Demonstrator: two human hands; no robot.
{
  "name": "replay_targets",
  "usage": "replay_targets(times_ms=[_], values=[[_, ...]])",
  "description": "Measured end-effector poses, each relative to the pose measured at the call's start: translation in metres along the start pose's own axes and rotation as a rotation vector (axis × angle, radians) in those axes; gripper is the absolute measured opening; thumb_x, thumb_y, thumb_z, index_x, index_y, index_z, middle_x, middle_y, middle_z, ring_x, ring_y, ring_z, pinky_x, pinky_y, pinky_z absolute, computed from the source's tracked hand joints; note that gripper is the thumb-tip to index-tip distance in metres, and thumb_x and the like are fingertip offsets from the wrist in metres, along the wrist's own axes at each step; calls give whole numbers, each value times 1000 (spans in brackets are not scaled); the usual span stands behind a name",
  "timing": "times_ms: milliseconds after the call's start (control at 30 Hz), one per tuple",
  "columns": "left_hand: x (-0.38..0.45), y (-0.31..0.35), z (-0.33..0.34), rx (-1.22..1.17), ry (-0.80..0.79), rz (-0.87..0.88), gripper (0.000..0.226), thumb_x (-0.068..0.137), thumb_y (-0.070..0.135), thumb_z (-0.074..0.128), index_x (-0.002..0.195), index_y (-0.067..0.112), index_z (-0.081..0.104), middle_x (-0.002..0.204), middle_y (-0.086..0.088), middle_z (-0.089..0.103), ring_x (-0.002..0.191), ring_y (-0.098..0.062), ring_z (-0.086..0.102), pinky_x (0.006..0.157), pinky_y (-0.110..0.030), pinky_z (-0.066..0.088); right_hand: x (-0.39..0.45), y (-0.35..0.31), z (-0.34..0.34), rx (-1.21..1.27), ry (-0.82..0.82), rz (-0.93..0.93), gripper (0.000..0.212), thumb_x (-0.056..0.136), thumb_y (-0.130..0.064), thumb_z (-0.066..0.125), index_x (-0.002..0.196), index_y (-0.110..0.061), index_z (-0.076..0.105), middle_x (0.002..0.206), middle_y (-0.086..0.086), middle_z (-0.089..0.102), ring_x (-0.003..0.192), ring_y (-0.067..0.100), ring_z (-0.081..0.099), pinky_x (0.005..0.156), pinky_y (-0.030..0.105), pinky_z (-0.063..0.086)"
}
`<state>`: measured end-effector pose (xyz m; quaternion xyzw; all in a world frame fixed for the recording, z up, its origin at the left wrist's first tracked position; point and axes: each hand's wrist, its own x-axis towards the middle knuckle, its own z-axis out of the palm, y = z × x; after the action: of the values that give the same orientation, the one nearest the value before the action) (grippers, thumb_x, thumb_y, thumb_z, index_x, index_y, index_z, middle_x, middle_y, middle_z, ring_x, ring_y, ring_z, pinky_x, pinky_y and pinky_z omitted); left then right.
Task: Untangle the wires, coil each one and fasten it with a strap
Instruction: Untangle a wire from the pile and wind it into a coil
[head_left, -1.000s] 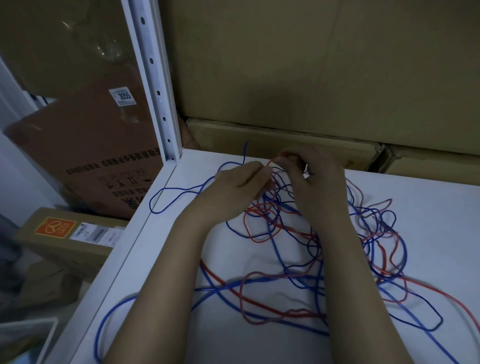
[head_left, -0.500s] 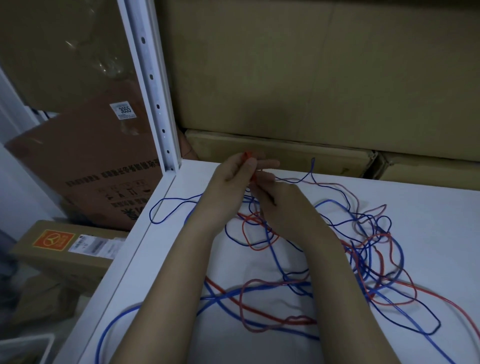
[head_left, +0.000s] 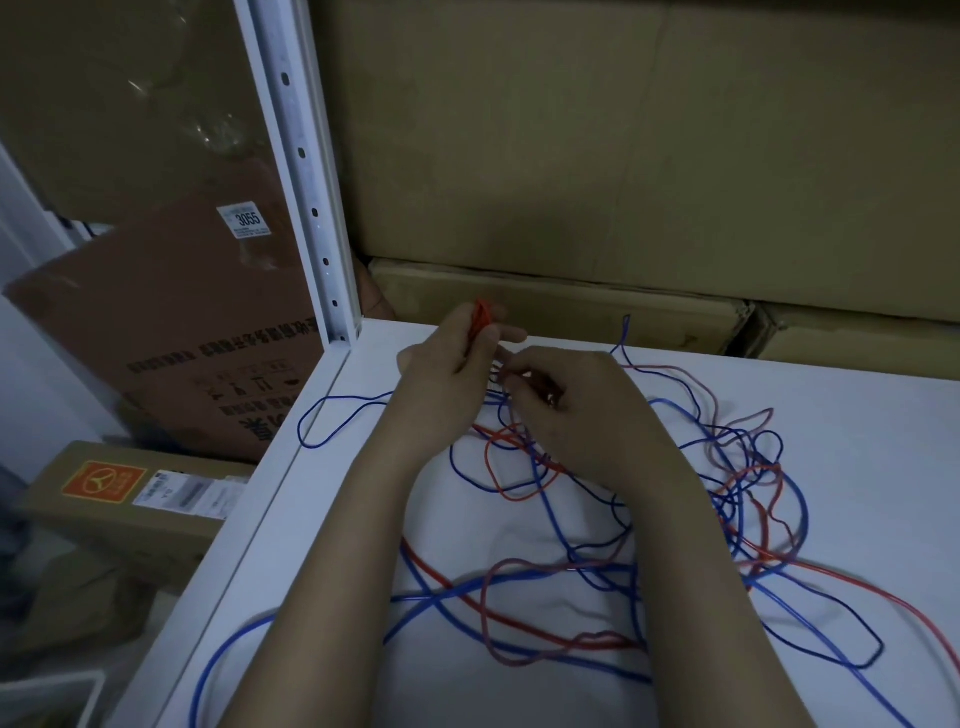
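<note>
L hand (head_left: 447, 364) grip pinches red wire (head_left: 480, 314) — R hand (head_left: 566, 402) grip curled on tangled wires (head_left: 727, 483).

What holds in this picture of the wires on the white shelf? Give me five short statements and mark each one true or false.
1. The left hand holds a small bunch of bright red wire raised above the white shelf surface. True.
2. The thin blue and red wires lie in neat strapped coils. False: they lie loose and tangled across the shelf.
3. The right hand rests flat and idle on the shelf. False: its fingers are curled at the wires beside the left hand.
4. Brown cardboard boxes stand behind the shelf. True.
5. A blue wire loop reaches toward the shelf's left edge. True.
</note>
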<state>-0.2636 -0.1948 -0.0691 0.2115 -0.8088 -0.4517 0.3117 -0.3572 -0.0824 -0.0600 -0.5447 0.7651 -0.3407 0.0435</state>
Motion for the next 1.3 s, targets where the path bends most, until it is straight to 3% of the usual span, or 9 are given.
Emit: replay_targets(times_ms=[200, 300, 400, 567, 667, 800, 1000, 1133, 1300], values=[[-1, 0, -2, -1, -96, -70, 23, 100, 16, 39, 109, 29, 56, 89, 29, 62, 93, 9, 55, 93, -25, 39, -3, 2, -8, -4, 122, 7, 14, 87, -17, 58, 91, -21, 71, 75, -10, 59, 61, -1, 47, 55, 16, 30], [-2, 0, 0, 1, -188, -93, 30, 88, 26, 41, 114, 29, 57, 102, 5, 65, 108, -22, 55, 101, -41, 42, -4, 3, -12, 43, 149, -27, 14, 85, -17, 59, 89, -18, 72, 79, -3, 62, 63, -1, 47, 58, 15, 33], [-3, 2, 0, -67, -284, -102, 36, 77, 29, 45, 111, 27, 57, 104, -16, 62, 104, -34, 56, 97, -53, 44, -5, 7, -16, 70, 150, -45, 15, 87, -10, 60, 91, -16, 73, 78, -5, 62, 64, -1, 49, 59, 10, 33], [-2, -1, 2, -67, -321, -27, 9, 95, 35, 53, 93, 28, 57, 76, 22, 60, 78, -3, 57, 77, -29, 45, 0, 13, -15, 36, 322, -76, 12, 91, -22, 63, 93, -15, 73, 82, -6, 67, 66, -1, 50, 63, 12, 34], [-2, 4, 3, -90, -346, 30, 26, 103, 25, 40, 82, 25, 56, 62, 20, 57, 62, 2, 49, 68, -22, 40, 0, 17, -12, 20, 464, -65, 17, 90, -28, 61, 90, -17, 75, 82, -6, 68, 68, 3, 51, 63, 16, 36], [-4, 11, 5, -331, -362, 21, 30, 103, 17, 37, 84, 14, 61, 59, 12, 57, 57, 0, 47, 60, -13, 40, 3, 19, -5, 150, 334, 54, 21, 97, -20, 53, 101, -18, 73, 92, -7, 69, 78, 2, 55, 69, 16, 37], [2, 11, 6, -689, -112, -44, 25, 98, 22, 43, 96, 11, 66, 81, 6, 74, 76, -6, 65, 73, -16, 49, 1, 20, 4, 143, 119, 141, 29, 99, -34, 47, 96, -20, 71, 64, -1, 61, 56, 11, 51, 56, 32, 38], [4, 10, 10, -578, 68, -31, 24, 102, 17, 42, 102, 10, 65, 89, 9, 75, 81, -3, 68, 72, -12, 49, 3, 18, 8, 100, -24, 87, 26, 98, -28, 50, 85, -17, 70, 63, -5, 59, 60, 8, 53, 58, 27, 41], [5, 1, 8, -287, 130, -8, 24, 103, 18, 38, 115, 10, 57, 102, 9, 69, 91, -4, 66, 84, -17, 49, 0, 14, 4, 96, 46, 7, 18, 95, -26, 55, 98, -24, 73, 78, -11, 69, 70, 3, 58, 61, 18, 45]])
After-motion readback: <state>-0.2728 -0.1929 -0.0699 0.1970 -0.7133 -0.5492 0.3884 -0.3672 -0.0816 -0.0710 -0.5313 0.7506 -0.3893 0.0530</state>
